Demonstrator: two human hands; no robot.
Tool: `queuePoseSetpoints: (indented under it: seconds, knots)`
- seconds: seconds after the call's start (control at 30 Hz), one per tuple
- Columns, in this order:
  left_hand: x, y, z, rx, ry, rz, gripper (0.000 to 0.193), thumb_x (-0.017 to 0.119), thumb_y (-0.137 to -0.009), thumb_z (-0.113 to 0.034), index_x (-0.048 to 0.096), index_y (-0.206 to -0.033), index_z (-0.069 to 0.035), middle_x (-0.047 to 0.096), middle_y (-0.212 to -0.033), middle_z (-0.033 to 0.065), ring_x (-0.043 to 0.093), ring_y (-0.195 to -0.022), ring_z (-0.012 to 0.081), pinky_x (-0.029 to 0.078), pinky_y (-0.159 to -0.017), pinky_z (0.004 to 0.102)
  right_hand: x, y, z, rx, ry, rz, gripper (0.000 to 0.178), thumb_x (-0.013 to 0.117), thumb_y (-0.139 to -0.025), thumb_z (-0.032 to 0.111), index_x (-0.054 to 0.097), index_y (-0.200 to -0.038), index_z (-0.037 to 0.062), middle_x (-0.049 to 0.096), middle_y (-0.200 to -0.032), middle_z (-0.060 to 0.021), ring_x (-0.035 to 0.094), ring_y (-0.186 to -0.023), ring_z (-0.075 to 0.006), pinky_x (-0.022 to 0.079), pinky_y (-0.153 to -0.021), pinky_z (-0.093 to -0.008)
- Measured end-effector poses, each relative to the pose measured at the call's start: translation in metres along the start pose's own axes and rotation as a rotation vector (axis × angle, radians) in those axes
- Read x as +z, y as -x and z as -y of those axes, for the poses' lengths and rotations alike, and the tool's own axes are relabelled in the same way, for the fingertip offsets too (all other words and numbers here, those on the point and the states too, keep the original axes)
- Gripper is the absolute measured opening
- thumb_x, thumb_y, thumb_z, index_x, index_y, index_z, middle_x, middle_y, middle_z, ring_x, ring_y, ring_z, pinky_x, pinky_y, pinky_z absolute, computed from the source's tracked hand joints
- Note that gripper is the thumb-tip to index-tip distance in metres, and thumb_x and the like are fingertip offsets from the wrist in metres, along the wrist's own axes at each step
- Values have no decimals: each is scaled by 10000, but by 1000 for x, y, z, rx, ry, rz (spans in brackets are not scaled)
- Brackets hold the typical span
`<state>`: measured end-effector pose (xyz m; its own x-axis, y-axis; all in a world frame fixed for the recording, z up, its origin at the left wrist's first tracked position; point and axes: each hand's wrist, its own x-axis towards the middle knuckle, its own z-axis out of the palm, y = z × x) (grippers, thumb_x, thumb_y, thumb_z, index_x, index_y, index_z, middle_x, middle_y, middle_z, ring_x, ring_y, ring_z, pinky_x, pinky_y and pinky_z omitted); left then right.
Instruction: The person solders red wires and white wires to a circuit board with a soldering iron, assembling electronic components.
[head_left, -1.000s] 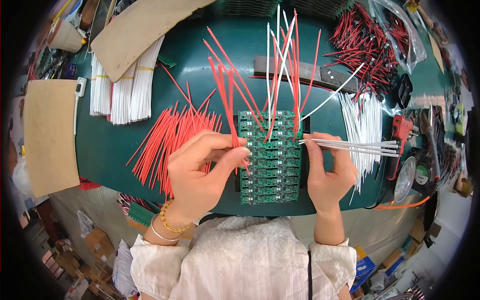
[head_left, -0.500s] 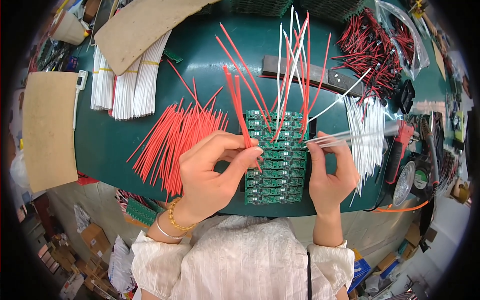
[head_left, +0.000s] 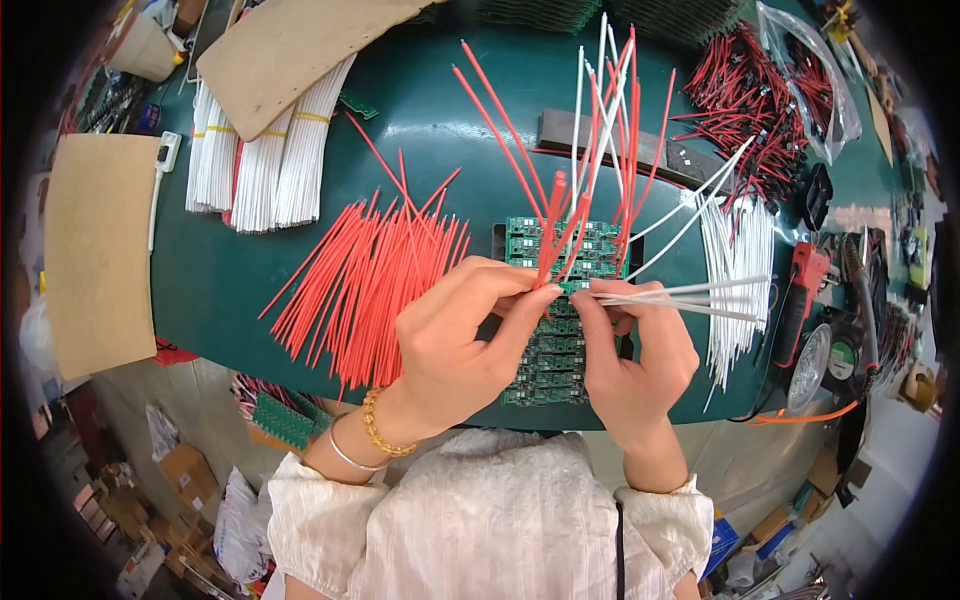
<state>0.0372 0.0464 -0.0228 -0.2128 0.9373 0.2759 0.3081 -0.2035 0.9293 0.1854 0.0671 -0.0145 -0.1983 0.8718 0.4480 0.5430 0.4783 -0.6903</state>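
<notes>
In closed pinches, my left hand (head_left: 450, 335) is holding red wires (head_left: 552, 225), my right hand (head_left: 640, 365) white wires (head_left: 715, 286), above the circuit board (head_left: 545, 370) at twelve o'clock; gripping near wire ends is looking steadiest.

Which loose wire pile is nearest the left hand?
The red pile, just left of the left hand; the white pile lies past the right hand, and the red-and-black tangle is farther off, upper right.

Circuit boards (head_left: 545, 368) lie on a table (head_left: 230, 290) between two wire piles (head_left: 360, 290).
</notes>
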Motion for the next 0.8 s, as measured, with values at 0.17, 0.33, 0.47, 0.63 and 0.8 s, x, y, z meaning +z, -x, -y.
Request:
queuePoseSetpoints:
  seconds: [0.17,0.33,0.47,0.63,0.8]
  knots:
    - [2,1,2,65,-28,-22,130,743,-766,32,639,-845,36,671,-813,121,656,-604,153,510,-505,239,3,2,0,9,14,10,206,739,-703,-112,601,-833,-32,661,-762,-100,569,-571,-198,442,-482,-288]
    - [-1,-1,1,98,-48,40,130,740,-775,5,640,-854,27,659,-786,101,642,-577,151,499,-486,237,4,3,-1,-6,33,20,198,730,-709,-115,614,-847,-36,655,-761,-106,569,-574,-212,441,-492,-289]
    - [-2,-3,-7,-64,13,101,127,741,-764,44,659,-860,60,676,-815,122,664,-664,144,535,-589,237,6,4,0,-6,38,10,196,725,-710,-116,618,-852,-32,648,-760,-107,566,-578,-229,445,-511,-300]
    - [-3,-4,-10,-252,31,183,83,691,-816,32,679,-892,63,666,-788,101,660,-664,129,522,-562,232,8,7,-4,-45,33,-6,219,721,-705,-119,628,-882,-29,632,-759,-105,551,-584,-234,439,-523,-310]
    - [-4,2,-8,-355,160,68,134,712,-819,-18,672,-934,38,674,-793,88,667,-629,137,531,-562,234,7,3,-4,-70,30,25,237,713,-711,-124,636,-914,-30,625,-747,-110,529,-567,-225,428,-511,-301]
